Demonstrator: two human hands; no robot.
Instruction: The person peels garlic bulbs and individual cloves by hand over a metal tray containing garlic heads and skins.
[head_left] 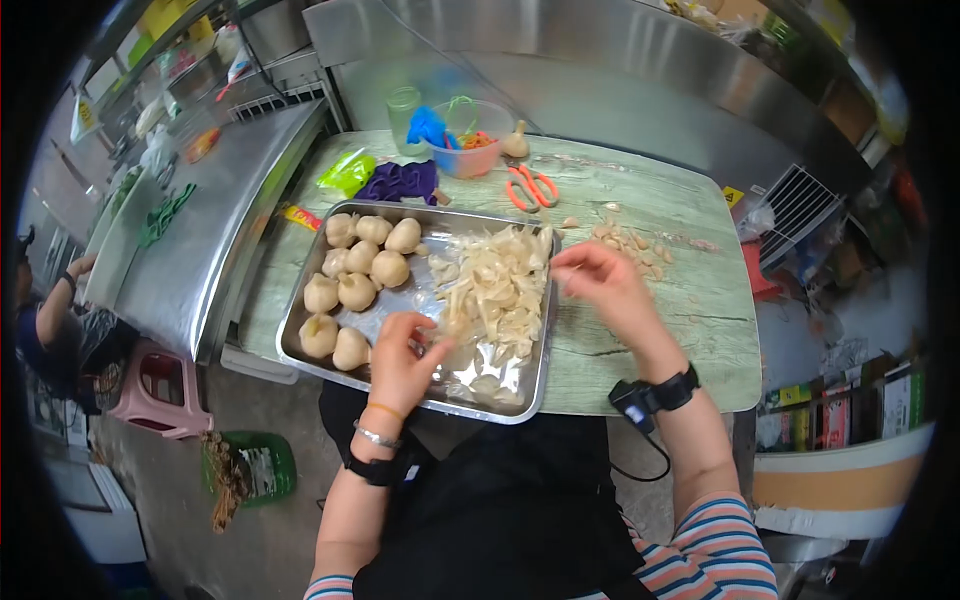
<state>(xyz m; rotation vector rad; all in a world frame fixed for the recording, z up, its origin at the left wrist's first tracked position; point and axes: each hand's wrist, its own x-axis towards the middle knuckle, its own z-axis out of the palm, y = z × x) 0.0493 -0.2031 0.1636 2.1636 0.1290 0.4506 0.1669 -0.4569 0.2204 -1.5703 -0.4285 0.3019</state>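
Note:
A metal tray (390, 308) holds whole garlic bulbs (356, 291) on its left side and a heap of papery garlic skins (497, 285) on its right. Over the tray's near part is my left hand (400, 358), its fingers curled in beside the skins; what lies between thumb and fingertips is hard to make out. My right hand (607, 287) is above the tray's right rim with thumb and fingers pinched together, and anything in the pinch is too small to name. Just beyond it, loose garlic cloves (635, 245) lie scattered on the green table (640, 345).
Orange-handled scissors (531, 188), a purple cloth (398, 183) and a clear plastic tub (467, 160) stand behind the tray, with a glass jar (404, 120) alongside. A steel counter (230, 215) adjoins on the left. Another person (55, 315) is at the far left, near a pink stool (163, 390).

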